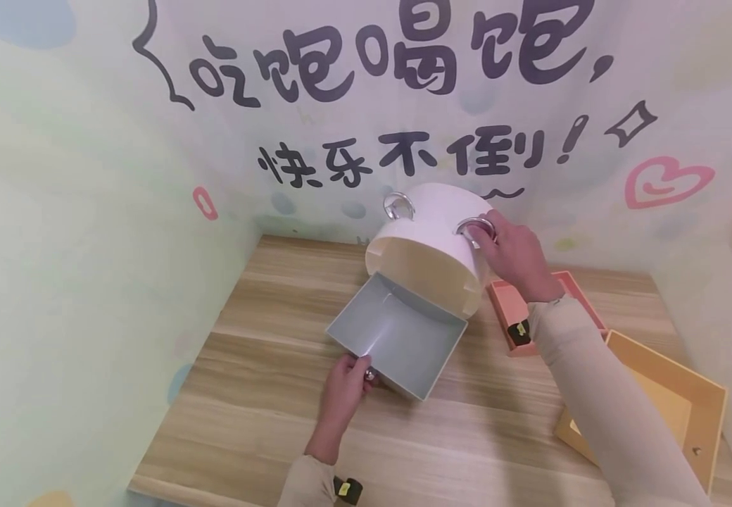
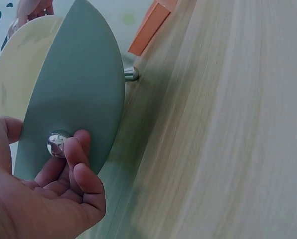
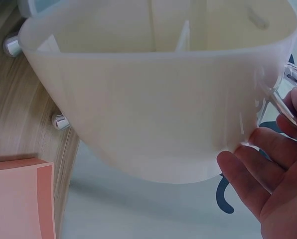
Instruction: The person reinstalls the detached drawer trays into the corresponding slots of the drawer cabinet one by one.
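A white rounded casing (image 1: pixel 442 215) with two silver ring handles stands tilted at the back of the table. My right hand (image 1: pixel 518 257) grips its near handle (image 3: pixel 283 107), and several fingertips touch the casing's side in the right wrist view. A grey-green drawer (image 1: pixel 404 338) is partly out of the casing's open front, its inside bare. My left hand (image 1: pixel 343 391) holds the drawer at its front panel (image 2: pixel 83 84): the thumb lies over the panel's edge, the fingers curl about the silver knob (image 2: pixel 58 144). Short metal feet (image 2: pixel 131 74) show under the casing.
On the right of the wooden table (image 1: pixel 264 338), a pink-orange drawer (image 1: pixel 578 296) lies partly behind my right arm. Nearer, a yellow-orange drawer (image 1: pixel 708 415) is partly covered by the sleeve. A lettered backdrop (image 1: pixel 341 211) rises right behind the casing.
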A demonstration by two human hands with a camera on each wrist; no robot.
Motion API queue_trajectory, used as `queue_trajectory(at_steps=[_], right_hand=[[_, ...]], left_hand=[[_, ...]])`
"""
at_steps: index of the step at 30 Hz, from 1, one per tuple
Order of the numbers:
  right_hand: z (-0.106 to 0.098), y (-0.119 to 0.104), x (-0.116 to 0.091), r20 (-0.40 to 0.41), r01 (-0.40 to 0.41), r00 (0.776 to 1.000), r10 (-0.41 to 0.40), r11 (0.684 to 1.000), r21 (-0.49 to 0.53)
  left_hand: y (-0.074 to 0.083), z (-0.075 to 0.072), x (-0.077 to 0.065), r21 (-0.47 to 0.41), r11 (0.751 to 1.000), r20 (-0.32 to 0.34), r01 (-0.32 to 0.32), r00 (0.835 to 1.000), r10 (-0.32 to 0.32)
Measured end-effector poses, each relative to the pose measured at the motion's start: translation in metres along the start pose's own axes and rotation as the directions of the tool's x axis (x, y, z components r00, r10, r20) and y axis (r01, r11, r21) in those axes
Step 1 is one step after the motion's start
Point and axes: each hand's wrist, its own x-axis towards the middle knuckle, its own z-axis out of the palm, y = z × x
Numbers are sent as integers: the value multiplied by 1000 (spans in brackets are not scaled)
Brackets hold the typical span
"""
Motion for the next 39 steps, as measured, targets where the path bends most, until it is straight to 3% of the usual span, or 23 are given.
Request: queue_trajectory(at_steps=[16,39], right_hand=[[-1,0,-1,-15,22,1000,-22,1000,12],[0,2,1,4,4,1000,-4,1000,15]], left_hand=[[9,15,-1,92,995,-82,42,996,-34],[13,24,-12,20,999,-135,50,990,-46]])
